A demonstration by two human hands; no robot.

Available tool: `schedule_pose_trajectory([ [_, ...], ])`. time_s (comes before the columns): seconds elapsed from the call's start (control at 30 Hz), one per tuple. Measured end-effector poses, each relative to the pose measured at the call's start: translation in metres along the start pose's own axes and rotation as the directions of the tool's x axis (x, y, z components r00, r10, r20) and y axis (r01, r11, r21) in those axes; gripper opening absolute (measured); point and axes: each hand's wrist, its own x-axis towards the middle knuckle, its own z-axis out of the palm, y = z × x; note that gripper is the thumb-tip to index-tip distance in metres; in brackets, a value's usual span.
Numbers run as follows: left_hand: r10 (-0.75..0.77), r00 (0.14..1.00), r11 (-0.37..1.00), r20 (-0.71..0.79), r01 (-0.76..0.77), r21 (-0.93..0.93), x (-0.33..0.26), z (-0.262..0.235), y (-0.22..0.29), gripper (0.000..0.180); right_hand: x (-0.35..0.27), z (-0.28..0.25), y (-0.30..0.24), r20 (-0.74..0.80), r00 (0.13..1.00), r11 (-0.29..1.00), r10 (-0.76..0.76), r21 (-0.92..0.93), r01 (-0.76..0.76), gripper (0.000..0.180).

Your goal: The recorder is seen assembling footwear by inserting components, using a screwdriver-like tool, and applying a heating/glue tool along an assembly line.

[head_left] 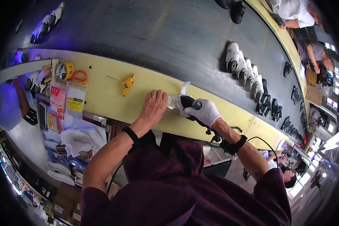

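Observation:
A white and grey shoe (173, 104) lies on the pale yellow bench top in front of me. My left hand (153, 108), bare, is closed with its fingers curled over one end of this shoe. At its other end my right hand (205, 112), in a white glove, is wrapped round a dark hand tool with a rounded end (196, 104); its exact kind is not clear. A white curved strip (185, 88) stands up beside the shoe. Left of my hands lies a yellow-handled tool (128, 84) with a thin metal shaft.
Beyond the bench (101, 71) runs a dark grey conveyor belt (139, 34) carrying a row of white shoes (248, 73) and several black ones. Orange-handled scissors (79, 76), a yellow tape roll (69, 71) and plastic packets (58, 100) are at the left. Other people sit across the belt.

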Motion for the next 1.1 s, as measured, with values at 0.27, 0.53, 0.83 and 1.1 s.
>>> schedule_pose_trajectory([
  [0.27, -0.112, 0.993, 0.991, 0.040, 0.114, -0.069, -0.004, -0.005, 0.003, 0.032, 0.001, 0.002, 0.012, -0.031, 0.998, 0.998, -0.047, 0.037, 0.048, 0.051],
  [0.53, -0.498, 0.657, 0.119, 0.567, 0.699, -0.705, -0.001, -0.016, -0.001, 0.067, -0.015, -0.016, 0.017, -0.096, 0.994, 0.980, 0.043, 0.197, -0.023, 0.048],
  [0.83, -0.114, 0.944, 0.844, 0.308, -0.072, 0.531, -0.014, 0.058, -0.001, 0.055, 0.011, -0.006, -0.005, 0.104, 0.992, 0.992, -0.075, 0.111, 0.063, 0.049],
  [1.1, -0.089, 0.959, 0.732, 0.269, -0.121, 0.671, -0.022, 0.042, 0.005, 0.050, 0.012, 0.001, -0.004, 0.039, 0.999, 0.999, -0.029, 0.034, 0.028, 0.048],
])
